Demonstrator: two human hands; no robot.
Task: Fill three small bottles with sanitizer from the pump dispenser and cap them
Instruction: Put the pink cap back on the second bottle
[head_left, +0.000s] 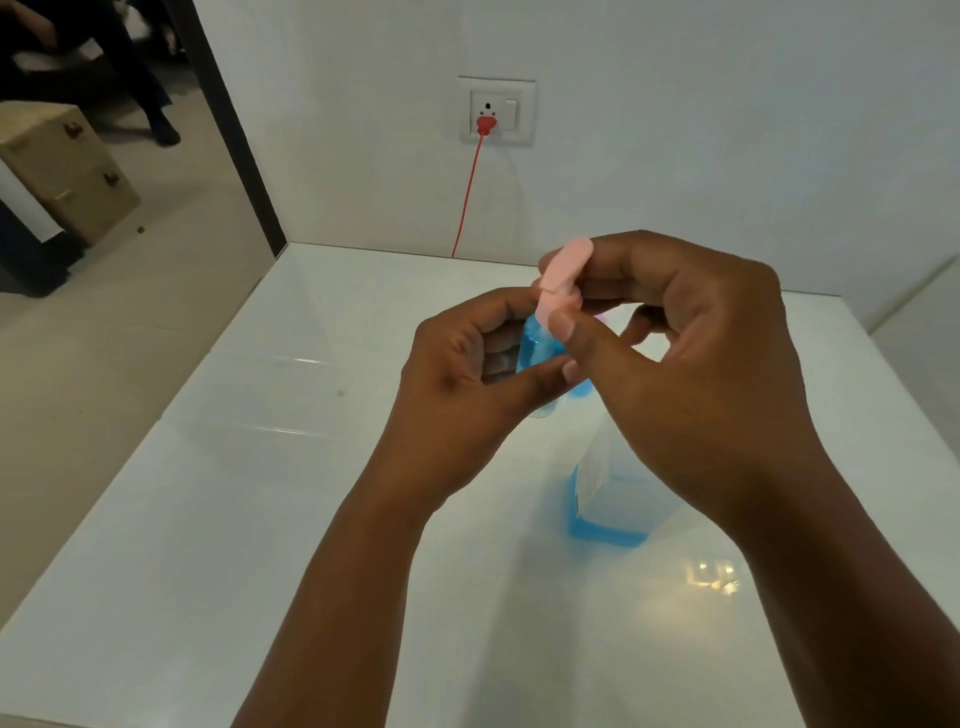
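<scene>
- Bottle (531, 349), small and filled with blue sanitizer, sits in the head view above the middle of the white table (218, 519), lifted clear of it, gripped by the left hand (467, 384) with fingers and thumb curled round its body.
- The right hand (691, 364) pinches the pink cap (563, 270) between thumb and fingertips, curled closely; the cap rests at the bottle's neck, tilted to one side, seemingly not yet seated.
- Capping looks to be the step in hand. To do it well, I would square the cap over the neck before turning or pressing, and keep the bottle upright with a steady left grip so no liquid spills.
- The pump dispenser (618, 493) stands just below the right wrist, its top hidden by the hand; a dropped elbow could knock it.
- Something pink and blue shows behind the right hand, perhaps another bottle, but too hidden to tell.
- Open table lies to the left and toward the person, good for setting the finished bottle down; the left table edge drops to the floor, and the wall with its red cable (467, 197) closes the far side.
</scene>
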